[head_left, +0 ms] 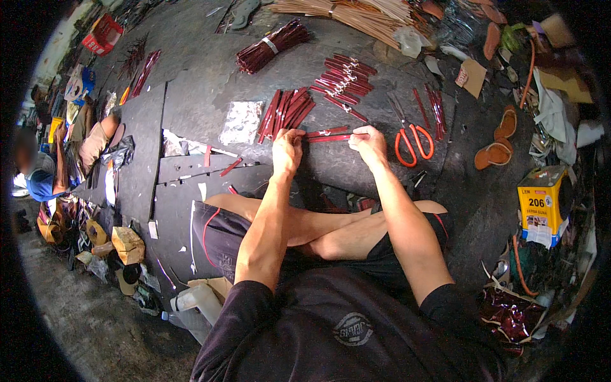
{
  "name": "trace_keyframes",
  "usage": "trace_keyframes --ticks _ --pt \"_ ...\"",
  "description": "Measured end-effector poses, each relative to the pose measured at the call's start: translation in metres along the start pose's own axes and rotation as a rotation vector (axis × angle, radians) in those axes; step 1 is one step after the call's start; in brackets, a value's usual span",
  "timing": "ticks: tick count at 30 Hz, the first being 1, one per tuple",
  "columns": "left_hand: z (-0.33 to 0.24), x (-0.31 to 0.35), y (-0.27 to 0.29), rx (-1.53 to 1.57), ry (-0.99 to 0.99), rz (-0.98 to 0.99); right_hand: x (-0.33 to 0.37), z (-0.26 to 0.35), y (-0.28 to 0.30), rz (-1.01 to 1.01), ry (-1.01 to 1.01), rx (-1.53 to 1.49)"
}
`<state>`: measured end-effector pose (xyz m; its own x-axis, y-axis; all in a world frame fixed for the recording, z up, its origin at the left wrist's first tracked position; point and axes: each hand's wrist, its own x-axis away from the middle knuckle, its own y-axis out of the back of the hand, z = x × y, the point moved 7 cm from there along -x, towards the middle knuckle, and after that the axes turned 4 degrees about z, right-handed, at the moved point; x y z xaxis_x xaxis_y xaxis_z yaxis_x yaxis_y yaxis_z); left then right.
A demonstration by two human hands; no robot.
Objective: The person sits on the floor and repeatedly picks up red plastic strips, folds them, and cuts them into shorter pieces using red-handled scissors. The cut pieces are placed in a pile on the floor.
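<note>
My left hand (pixel 287 151) is closed, its fingers pinching the left end of a shiny dark red strap (pixel 331 137). At the other end, the fingers of my right hand (pixel 371 145) are closed on the same strap, stretched level between both hands. A second red strip with a small silvery piece lies just above it; I cannot tell whether it is held too. Beyond my left hand is a loose pile of red straps (pixel 287 109). Past my right hand, several red straps with silvery buckles (pixel 347 79) lie in a row. Orange-handled scissors (pixel 412 145) rest right of my right hand.
A clear bag of small silvery pieces (pixel 242 122) lies left of the pile. Farther back are a tied bundle of red strips (pixel 272 46) and tan strips (pixel 344 16). Brown sandals (pixel 499 143) and a yellow box (pixel 542 207) stand right. Another person (pixel 48 169) sits far left.
</note>
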<state>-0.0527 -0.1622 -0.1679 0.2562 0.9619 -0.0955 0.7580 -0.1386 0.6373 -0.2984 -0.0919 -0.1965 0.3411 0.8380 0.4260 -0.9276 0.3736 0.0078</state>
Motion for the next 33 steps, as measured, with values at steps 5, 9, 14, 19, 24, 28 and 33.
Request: trace_keyframes --ticks 5,9,14,19,24,28,33 --pt "-0.016 0.009 0.005 0.075 0.03 0.028 0.001 -0.003 -0.003 -0.041 0.064 0.029" --pt "-0.013 0.014 0.005 0.035 0.009 -0.008 0.002 0.006 -0.01 -0.057 0.14 0.207" --pt "-0.008 0.015 -0.004 0.057 0.026 -0.026 0.0 0.006 -0.002 -0.165 0.2 0.342" --pt "-0.019 0.018 0.004 0.029 0.031 -0.052 0.005 0.021 -0.011 -0.071 0.25 0.594" --pt "-0.016 0.016 0.008 0.097 0.057 -0.117 0.008 0.023 -0.015 -0.059 0.287 0.627" --pt "-0.011 0.015 0.011 0.102 0.091 -0.14 0.011 0.021 -0.015 -0.07 0.331 0.595" --pt "-0.007 0.015 0.011 0.129 0.133 -0.175 0.013 0.023 -0.018 -0.083 0.32 0.603"
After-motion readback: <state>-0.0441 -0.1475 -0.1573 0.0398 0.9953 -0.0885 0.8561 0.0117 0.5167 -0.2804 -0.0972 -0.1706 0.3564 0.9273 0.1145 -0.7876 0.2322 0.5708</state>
